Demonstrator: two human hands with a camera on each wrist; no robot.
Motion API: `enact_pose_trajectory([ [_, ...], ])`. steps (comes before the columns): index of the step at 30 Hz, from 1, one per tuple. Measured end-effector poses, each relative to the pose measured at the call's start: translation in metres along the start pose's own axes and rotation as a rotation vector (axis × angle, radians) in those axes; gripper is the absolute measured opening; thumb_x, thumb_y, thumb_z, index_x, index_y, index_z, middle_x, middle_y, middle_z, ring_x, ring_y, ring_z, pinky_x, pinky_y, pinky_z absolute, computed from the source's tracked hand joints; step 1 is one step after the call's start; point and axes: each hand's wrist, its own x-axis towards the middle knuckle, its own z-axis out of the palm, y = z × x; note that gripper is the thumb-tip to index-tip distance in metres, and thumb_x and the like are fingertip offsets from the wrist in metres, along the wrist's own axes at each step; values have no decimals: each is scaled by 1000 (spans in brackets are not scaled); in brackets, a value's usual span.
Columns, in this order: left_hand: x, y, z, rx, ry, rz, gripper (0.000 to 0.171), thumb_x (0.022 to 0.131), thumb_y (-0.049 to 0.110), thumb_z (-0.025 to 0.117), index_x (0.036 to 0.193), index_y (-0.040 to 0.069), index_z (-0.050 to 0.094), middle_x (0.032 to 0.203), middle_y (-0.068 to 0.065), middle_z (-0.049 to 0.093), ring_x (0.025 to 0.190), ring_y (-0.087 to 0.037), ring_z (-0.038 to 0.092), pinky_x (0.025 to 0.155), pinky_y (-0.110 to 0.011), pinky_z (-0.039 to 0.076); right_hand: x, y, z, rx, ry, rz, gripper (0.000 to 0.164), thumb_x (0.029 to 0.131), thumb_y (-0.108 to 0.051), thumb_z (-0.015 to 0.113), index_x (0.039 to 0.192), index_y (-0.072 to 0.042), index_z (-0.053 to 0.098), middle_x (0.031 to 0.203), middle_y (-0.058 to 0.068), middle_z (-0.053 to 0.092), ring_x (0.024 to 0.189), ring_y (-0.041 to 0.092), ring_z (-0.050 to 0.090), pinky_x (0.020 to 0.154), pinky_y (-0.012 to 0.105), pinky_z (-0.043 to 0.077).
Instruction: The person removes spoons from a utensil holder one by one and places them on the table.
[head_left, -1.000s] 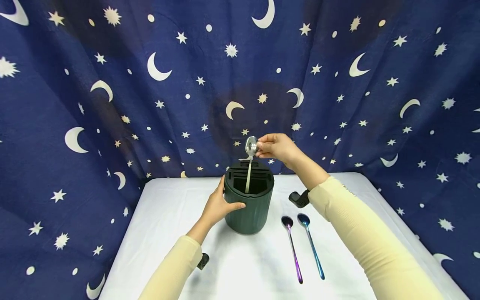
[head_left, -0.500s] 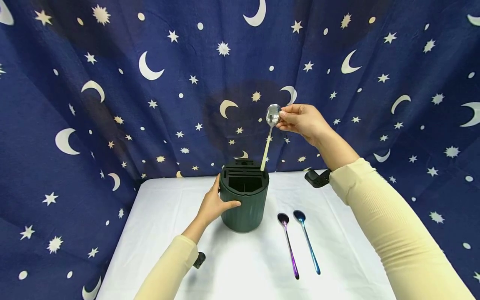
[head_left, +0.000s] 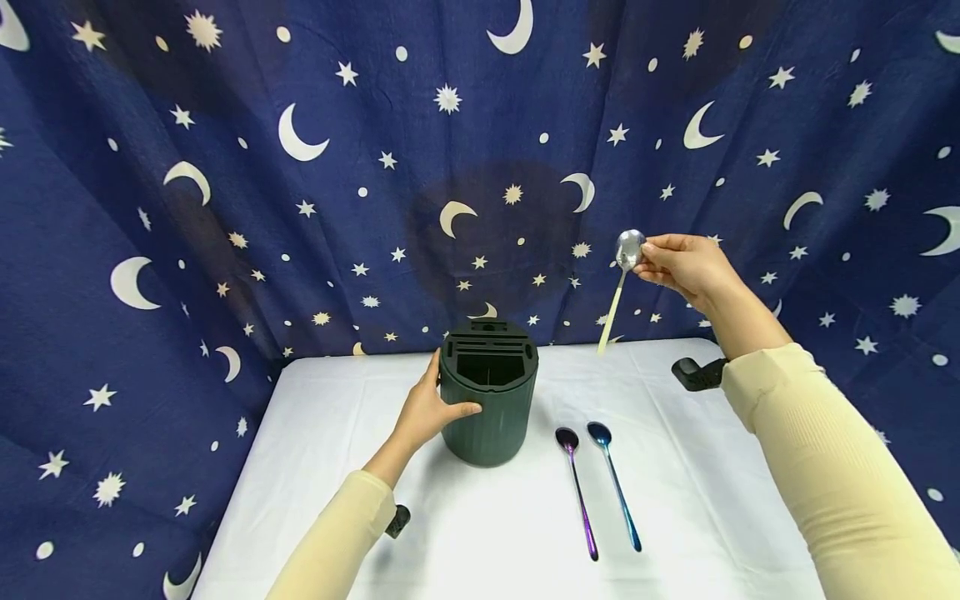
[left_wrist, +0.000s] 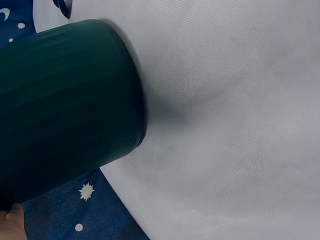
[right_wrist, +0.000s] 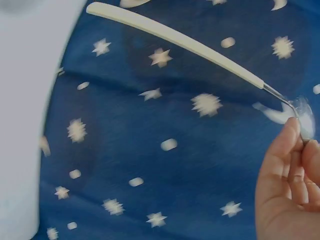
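A dark green cylindrical utensil holder [head_left: 486, 433] with a black slotted top stands upright on the white table. My left hand [head_left: 429, 410] grips its left side, thumb across the front and fingers behind. In the left wrist view the holder [left_wrist: 70, 100] fills the left half, with part of the hand [left_wrist: 12, 225] at the lower corner. To the right of the holder, my right hand [head_left: 688, 265] pinches a spoon [head_left: 628, 250] by its silver bowl. The spoon's cream handle [right_wrist: 180, 42] points down and a little left, in the air near the table's back edge.
A purple spoon [head_left: 581, 500] and a blue spoon [head_left: 618, 492] lie side by side on the white table [head_left: 322, 467], right of the holder. Behind the table hangs a dark blue curtain [head_left: 360, 217] with moons and stars.
My right hand has lifted the spoon up out of the holder's opening and carried it right, then slightly down. The left hand keeps its grip on the holder.
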Motion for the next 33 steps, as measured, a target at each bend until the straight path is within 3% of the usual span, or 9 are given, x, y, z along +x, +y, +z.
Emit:
enact_pose_trajectory([
  [4, 0, 0, -1, 0, -3, -2, 118, 60, 54, 80, 149, 22, 10, 145, -7, 33, 125, -29, 40, 97, -47, 36, -1, 28, -16, -33, 5, 49, 26, 96, -14, 48, 113, 6, 47, 77, -2, 63, 72, 6, 63, 73, 21, 51],
  [10, -1, 2, -2, -14, -6, -4, 119, 59, 55, 79, 150, 20, 10, 145, -9, 32, 126, -30, 38, 97, -48, 36, -3, 69, -37, 52, 4, 136, 20, 95, -8, 49, 108, 6, 47, 75, 0, 63, 69, 8, 63, 70, 21, 51],
  [14, 0, 3, -4, -19, 4, -5, 119, 59, 54, 80, 150, 20, 10, 145, -9, 33, 126, -30, 38, 97, -48, 36, -4, 96, -45, 41, -7, 125, 16, 95, -9, 52, 101, 6, 51, 74, 2, 63, 68, 8, 63, 69, 22, 52],
  [18, 1, 4, -4, -23, 6, -5, 119, 59, 52, 81, 150, 20, 10, 144, -8, 34, 126, -28, 38, 97, -48, 36, -4, 118, -45, -31, -8, 142, 24, 96, -9, 49, 109, 12, 50, 75, 2, 61, 68, 7, 62, 69, 22, 52],
  [22, 4, 3, -3, -11, -1, -5, 120, 58, 55, 80, 150, 21, 9, 144, -7, 34, 126, -27, 39, 98, -46, 36, -5, 137, -42, -107, -10, 184, 38, 97, -7, 44, 123, 20, 36, 76, -1, 60, 67, 4, 61, 69, 21, 51],
  [33, 5, 7, -5, -4, 1, 13, 120, 57, 58, 79, 150, 23, 10, 144, -6, 34, 126, -26, 39, 96, -45, 37, -14, 181, -33, -102, -50, 245, 35, 96, -3, 43, 117, 25, 37, 74, 0, 59, 64, 4, 59, 65, 19, 51],
])
